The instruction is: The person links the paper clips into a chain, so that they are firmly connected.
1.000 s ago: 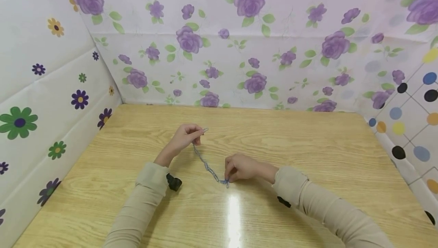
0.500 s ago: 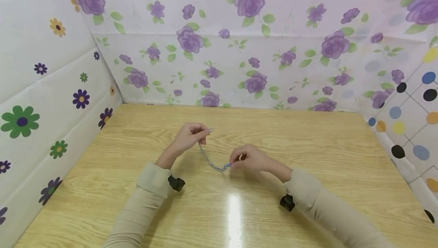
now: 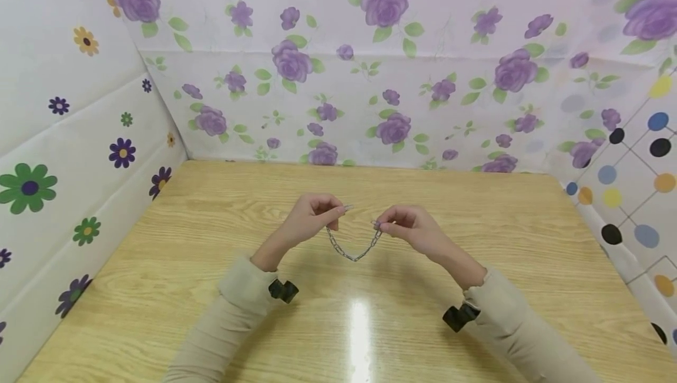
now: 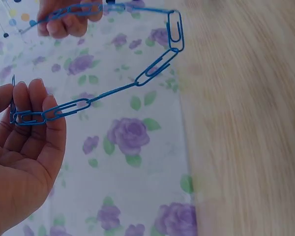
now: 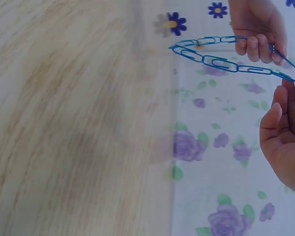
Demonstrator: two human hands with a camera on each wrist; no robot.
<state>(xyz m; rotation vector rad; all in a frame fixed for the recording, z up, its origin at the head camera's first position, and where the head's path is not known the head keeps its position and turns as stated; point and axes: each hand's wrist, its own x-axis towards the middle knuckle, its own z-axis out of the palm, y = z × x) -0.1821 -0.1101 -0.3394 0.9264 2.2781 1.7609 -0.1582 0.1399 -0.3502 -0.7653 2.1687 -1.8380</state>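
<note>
A chain of blue paper clips hangs in a V between the two hands, above the table. The left hand pinches one end, and a clip pokes out past its thumb and fingertips toward the right. Opposite it, the right hand pinches the other end between thumb and fingertips, a clip tip pointing left. A small gap separates the two end clips. In the left wrist view, several linked clips run from the left hand. The right wrist view shows the chain sagging between both hands.
The wooden table lies below the hands. A floral sheet stands behind it, with a flower-patterned sheet on the left and a dotted sheet on the right. Black wrist cameras sit on both sleeves.
The right hand has risen from near the table, lifting its end of the chain level with the left. The left hand has shifted right. The chain now hangs as a V.
</note>
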